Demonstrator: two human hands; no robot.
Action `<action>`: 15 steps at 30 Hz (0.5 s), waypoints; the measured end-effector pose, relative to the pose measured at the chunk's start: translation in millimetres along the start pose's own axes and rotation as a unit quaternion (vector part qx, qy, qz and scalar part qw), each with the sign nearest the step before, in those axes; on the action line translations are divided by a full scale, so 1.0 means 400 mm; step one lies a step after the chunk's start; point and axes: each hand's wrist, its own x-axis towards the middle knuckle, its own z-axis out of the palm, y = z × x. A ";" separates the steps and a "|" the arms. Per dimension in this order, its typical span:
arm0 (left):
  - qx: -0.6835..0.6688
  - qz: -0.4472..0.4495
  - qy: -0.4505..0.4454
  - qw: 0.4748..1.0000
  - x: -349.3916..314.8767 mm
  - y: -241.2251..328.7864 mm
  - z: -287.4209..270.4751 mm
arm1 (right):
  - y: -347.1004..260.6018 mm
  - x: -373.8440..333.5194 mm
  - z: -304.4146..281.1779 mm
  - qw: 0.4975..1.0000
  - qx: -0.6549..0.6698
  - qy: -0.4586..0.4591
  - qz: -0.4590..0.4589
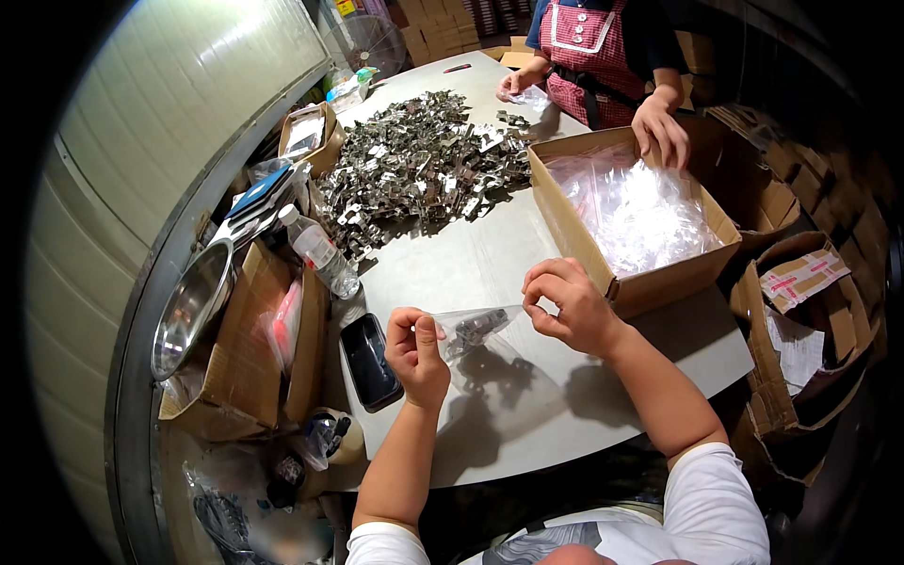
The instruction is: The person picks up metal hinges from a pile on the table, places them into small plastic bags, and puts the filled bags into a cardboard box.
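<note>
A clear plastic bag [476, 328] with several small metal parts inside is stretched between my hands, above the near part of the table. My left hand [417, 356] pinches its left end between thumb and fingers. On the other side, my right hand [571, 306] has thumb and forefinger closed at the bag's right corner. The bag's shadow falls on the white tabletop [527, 395]. Farther off lies a large heap of small shiny metal parts [424, 165]. An open cardboard box [650, 273] full of clear plastic bags [650, 212] stands to the right of my right hand.
A black phone [369, 363] and a water bottle [320, 252] lie along the left edge, beside cardboard boxes [231, 363] and a metal bowl [193, 306]. Across the table, a co-worker in a checked apron [589, 66] has one hand [661, 132] over the bag box. More cartons [810, 330] stand right.
</note>
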 end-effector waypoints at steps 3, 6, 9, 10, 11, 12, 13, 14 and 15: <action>-0.032 -0.007 0.017 0.999 0.003 -0.004 0.005 | 0.005 0.001 -0.002 1.000 0.008 -0.002 0.002; -0.048 0.000 0.021 0.999 0.005 -0.005 0.007 | 0.013 -0.002 -0.002 1.000 0.007 -0.011 0.003; -0.075 0.002 0.022 0.997 0.007 0.010 0.015 | -0.006 0.001 -0.004 1.000 -0.026 -0.002 -0.002; -0.041 0.016 -0.007 0.999 0.002 0.019 0.022 | -0.021 0.003 -0.003 0.998 -0.056 0.013 -0.008; -0.009 0.029 -0.038 0.999 -0.004 0.024 0.034 | -0.041 0.005 -0.003 0.998 -0.060 0.015 -0.008; 0.038 0.042 -0.069 0.996 -0.015 0.030 0.033 | -0.068 0.007 0.007 0.998 -0.055 0.012 -0.020; 0.089 0.070 -0.101 0.988 -0.020 0.031 0.028 | -0.088 0.010 0.016 0.998 -0.050 0.009 -0.032; 0.129 0.116 -0.121 0.977 -0.020 0.037 0.036 | -0.099 0.011 0.022 0.997 -0.057 0.014 -0.052; 0.168 0.163 -0.141 0.962 -0.022 0.047 0.048 | -0.103 0.007 0.026 0.997 -0.058 0.016 -0.050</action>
